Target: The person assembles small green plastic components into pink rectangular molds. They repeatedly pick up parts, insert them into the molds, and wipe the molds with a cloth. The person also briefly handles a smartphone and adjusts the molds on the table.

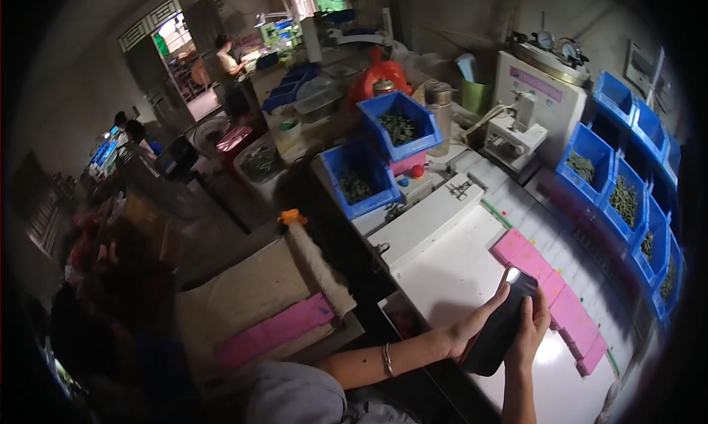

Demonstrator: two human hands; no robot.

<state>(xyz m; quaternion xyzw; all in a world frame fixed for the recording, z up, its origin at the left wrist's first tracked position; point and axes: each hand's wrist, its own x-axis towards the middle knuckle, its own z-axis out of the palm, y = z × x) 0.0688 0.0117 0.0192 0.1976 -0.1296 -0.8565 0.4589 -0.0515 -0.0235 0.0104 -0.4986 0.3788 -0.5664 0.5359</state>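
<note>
- Pretty gloomy room overall, tbh, with plain dull grey walls [457, 15] that are smudgy and shadowed
- Tall dark door leaf [147, 74] at the far left, right by an open rectangular doorway [177, 44] with bright daylight in it
- Kinda nice green-and-white geometric lattice panel [151, 24] above that door
- Pale, sunlit patch of floor [203, 105] showing through the opening
- Small bright barred window [304, 4] way up at the back, a white-armed work lamp [276, 15] glowing near it
- Long smooth white workbench [435, 280] up front, one strong glare spot on it
- Low table covered in beige cloth [236, 287] left of that, mostly in shade
</note>
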